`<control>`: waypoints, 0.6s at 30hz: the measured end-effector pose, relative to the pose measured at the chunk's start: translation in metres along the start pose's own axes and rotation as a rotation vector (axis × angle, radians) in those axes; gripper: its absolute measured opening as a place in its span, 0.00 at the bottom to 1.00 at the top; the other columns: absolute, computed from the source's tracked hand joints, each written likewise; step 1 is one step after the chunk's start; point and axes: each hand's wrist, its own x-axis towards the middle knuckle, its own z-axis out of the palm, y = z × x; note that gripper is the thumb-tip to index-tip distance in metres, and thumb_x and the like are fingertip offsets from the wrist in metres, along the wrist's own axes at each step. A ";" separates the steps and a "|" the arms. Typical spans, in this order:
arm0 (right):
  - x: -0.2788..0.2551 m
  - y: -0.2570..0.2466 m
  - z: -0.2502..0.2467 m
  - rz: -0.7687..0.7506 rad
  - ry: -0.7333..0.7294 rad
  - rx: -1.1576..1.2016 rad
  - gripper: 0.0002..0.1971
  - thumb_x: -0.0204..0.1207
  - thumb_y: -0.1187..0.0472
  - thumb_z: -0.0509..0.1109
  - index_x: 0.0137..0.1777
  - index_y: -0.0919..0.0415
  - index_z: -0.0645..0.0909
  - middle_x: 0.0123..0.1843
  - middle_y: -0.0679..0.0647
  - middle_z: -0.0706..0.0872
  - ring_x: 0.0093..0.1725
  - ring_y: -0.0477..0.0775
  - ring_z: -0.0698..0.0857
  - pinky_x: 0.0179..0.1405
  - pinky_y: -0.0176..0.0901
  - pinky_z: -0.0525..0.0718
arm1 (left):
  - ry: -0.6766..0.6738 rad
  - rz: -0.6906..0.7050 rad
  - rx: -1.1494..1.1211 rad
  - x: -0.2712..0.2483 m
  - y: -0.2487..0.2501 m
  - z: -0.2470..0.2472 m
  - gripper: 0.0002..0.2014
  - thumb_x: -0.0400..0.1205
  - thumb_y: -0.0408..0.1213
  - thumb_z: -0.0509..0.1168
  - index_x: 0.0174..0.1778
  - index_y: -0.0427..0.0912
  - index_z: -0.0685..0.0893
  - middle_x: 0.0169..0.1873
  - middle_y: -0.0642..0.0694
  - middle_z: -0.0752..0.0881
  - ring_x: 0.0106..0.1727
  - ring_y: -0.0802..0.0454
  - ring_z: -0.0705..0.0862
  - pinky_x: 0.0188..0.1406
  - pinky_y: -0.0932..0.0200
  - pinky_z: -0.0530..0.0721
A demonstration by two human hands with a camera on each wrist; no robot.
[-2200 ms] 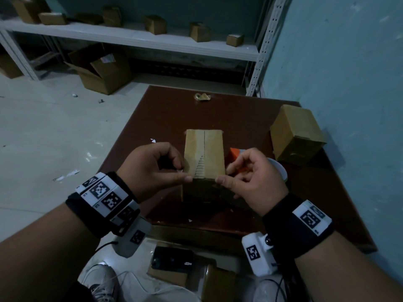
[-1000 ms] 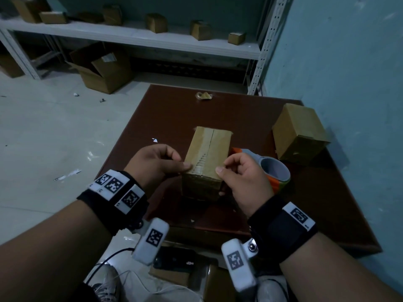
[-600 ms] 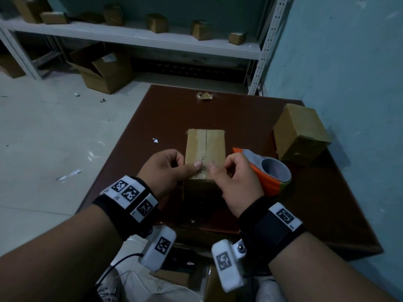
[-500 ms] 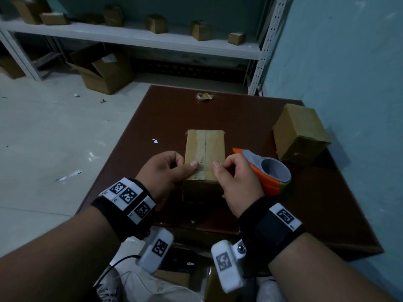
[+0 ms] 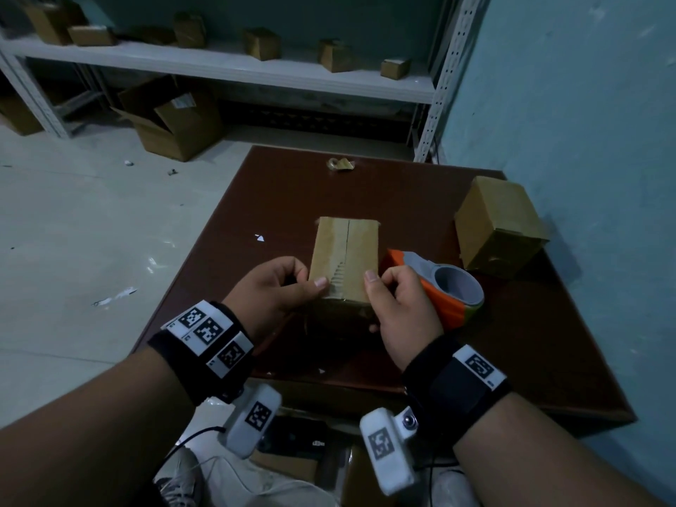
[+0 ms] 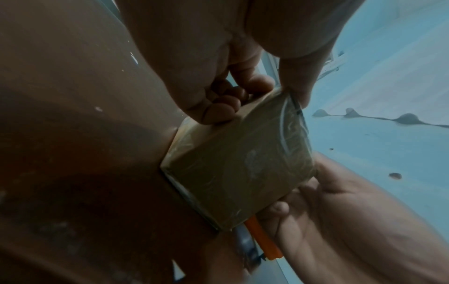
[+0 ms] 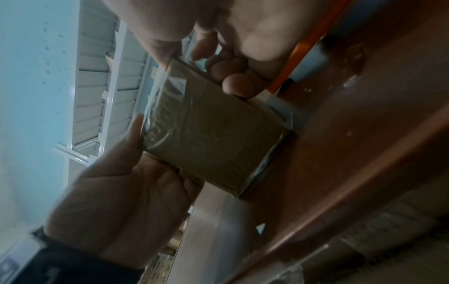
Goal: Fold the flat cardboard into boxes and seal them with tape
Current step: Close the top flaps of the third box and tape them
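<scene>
A small taped cardboard box (image 5: 344,258) stands on the brown table (image 5: 420,199), its top seam running away from me. My left hand (image 5: 303,279) grips its left side, thumb pressing on the top near the jagged tape end. My right hand (image 5: 384,283) grips the right side, thumb also on top. The left wrist view shows the box (image 6: 243,163) with curled fingers (image 6: 218,109) on its edge. In the right wrist view the box (image 7: 211,138) sits between both hands. An orange tape dispenser (image 5: 439,290) lies just right of the box, touching my right hand.
A second closed box (image 5: 497,225) sits at the table's right edge by the blue wall (image 5: 585,140). A tape scrap (image 5: 340,164) lies at the far edge. Beyond are a shelf (image 5: 219,67) with several small boxes and an open carton (image 5: 172,118) on the floor.
The box was turned from a slant to square with me. My two thumbs, close together at the seam half a second ago, have slid apart across the top.
</scene>
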 end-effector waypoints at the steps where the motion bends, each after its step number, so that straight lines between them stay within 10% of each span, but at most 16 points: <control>1: 0.000 0.000 0.000 0.015 -0.003 0.021 0.12 0.86 0.42 0.68 0.54 0.50 0.76 0.51 0.55 0.89 0.45 0.53 0.90 0.36 0.44 0.89 | 0.020 -0.013 -0.007 0.000 0.001 0.000 0.16 0.71 0.41 0.84 0.35 0.46 0.80 0.33 0.44 0.86 0.36 0.46 0.85 0.37 0.51 0.84; 8: -0.005 -0.008 -0.001 -0.009 0.014 0.055 0.19 0.84 0.41 0.70 0.69 0.48 0.79 0.57 0.42 0.88 0.57 0.43 0.89 0.60 0.55 0.91 | 0.186 -0.029 0.261 0.006 0.011 -0.001 0.33 0.62 0.67 0.81 0.59 0.55 0.89 0.56 0.50 0.93 0.55 0.45 0.93 0.58 0.34 0.92; 18: 0.018 -0.056 -0.056 -0.150 0.141 0.130 0.16 0.82 0.35 0.67 0.62 0.40 0.85 0.54 0.42 0.93 0.53 0.42 0.92 0.55 0.54 0.93 | 0.245 0.131 0.188 0.040 0.074 0.054 0.17 0.80 0.48 0.76 0.61 0.45 0.89 0.54 0.42 0.93 0.50 0.43 0.94 0.53 0.40 0.93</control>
